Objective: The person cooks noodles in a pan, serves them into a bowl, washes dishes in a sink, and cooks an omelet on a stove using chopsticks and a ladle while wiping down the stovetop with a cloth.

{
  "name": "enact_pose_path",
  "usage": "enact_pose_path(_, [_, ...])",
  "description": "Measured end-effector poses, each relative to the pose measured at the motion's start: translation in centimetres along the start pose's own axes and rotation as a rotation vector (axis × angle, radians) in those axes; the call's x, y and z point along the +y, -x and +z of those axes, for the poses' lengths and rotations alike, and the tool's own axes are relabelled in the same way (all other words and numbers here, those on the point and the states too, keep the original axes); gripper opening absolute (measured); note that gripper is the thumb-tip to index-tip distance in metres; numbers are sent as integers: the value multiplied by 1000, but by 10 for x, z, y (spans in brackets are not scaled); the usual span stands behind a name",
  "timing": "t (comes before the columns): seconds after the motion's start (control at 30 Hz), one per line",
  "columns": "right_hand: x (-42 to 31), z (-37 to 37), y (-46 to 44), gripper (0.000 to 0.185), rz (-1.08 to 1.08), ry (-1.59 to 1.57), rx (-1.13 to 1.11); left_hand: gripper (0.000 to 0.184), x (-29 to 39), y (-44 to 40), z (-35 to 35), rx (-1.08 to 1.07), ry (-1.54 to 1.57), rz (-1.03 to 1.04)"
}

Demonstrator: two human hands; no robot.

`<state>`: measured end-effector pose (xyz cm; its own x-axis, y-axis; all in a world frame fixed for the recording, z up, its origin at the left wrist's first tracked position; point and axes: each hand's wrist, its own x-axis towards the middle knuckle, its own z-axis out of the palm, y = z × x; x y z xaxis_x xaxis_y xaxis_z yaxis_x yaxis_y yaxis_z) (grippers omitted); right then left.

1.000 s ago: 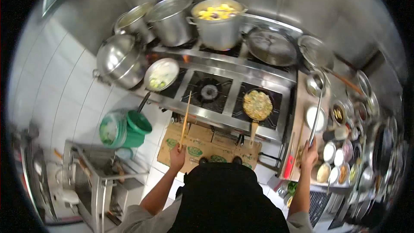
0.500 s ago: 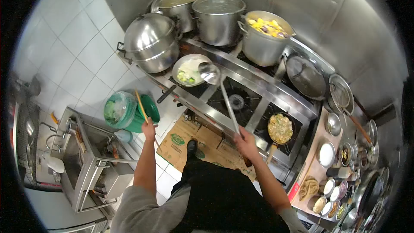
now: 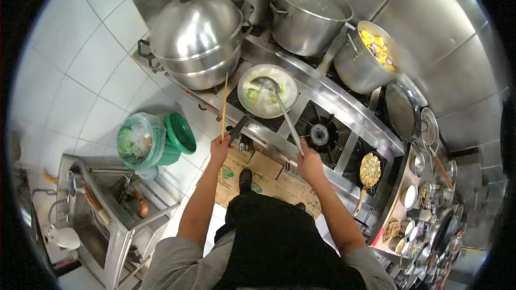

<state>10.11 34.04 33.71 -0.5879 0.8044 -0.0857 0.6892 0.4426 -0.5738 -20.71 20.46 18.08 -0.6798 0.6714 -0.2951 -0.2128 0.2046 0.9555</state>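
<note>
My left hand [image 3: 219, 151] is closed around a long, thin wooden stick [image 3: 224, 108] that points up beside the frying pan [image 3: 259, 114]. The pan's dark handle [image 3: 238, 129] reaches down to this hand; whether my fingers also grip it, I cannot tell. My right hand [image 3: 310, 162] grasps the handle of a metal ladle [image 3: 288, 122]. The ladle's bowl rests in the pan, among whitish liquid and green vegetable pieces. The pan sits on the left front burner.
Behind the pan stand a domed steamer [image 3: 196, 27], two large stockpots and a pot of yellow pieces [image 3: 346, 64]. A small skillet [image 3: 371, 172] of chopped food is at right, beside seasoning containers [image 3: 409, 196]. Left are a bagged bin [image 3: 141, 142] and a sink [image 3: 91, 231].
The ladle's bowl has gone down into the pan. My left hand has moved right and up to the end of the pan's handle, stick still held. The view has shifted closer to the stove.
</note>
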Motion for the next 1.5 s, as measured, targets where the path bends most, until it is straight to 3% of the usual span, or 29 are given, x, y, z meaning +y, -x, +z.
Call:
enact_pose_path(0.07, [-17,-13,-9,52,-29,-90,21,39,5,1,-3,-42,-26,-19])
enact_pose_path(0.1, [-33,-23,-11,50,58,-132,-32,39,4,1,-4,-53,13,-33])
enact_pose_path(0.27, [-28,-5,-13,48,58,-47,-41,38,24,6,-8,-110,18,-143])
enact_pose_path(0.47, [-27,-17,-16,47,2,27,165,34,11,0,-22,-138,-81,58])
enact_pose_path(0.57, [-16,-11,-21,47,158,25,144,35,26,8,-26,-187,30,-109])
enact_pose_path(0.6, [3,7,-18,47,65,54,217,36,27,8,-25,-202,-3,-97])
enact_pose_path(0.7, [-10,-4,-2,48,164,-10,80,38,26,4,-30,-224,-85,-89])
enact_pose_path(0.83, [-13,-22,20,47,104,-42,204,36,40,8,-35,-200,-107,-109])
enact_pose_path(0.93, [-21,-53,28,46,123,-73,113,32,27,7,-36,-186,-46,-44])
enact_pose_path(1.07, [10,-21,1,50,70,130,11,36,29,9,-34,-227,-89,-27])
enact_pose_path(1.2, [10,4,-26,51,88,110,88,36,33,9,-31,-218,-93,-49])
enact_pose_path(1.33, [8,1,-26,52,118,-21,101,35,11,0,-37,-223,-97,-44])
enact_pose_path(1.43, [24,27,-35,40,160,-155,-12,33,10,0,-31,-207,-89,6])
enact_pose_path(1.5, [26,24,-41,22,501,-902,-226,34,17,3,-31,-207,-93,-13])
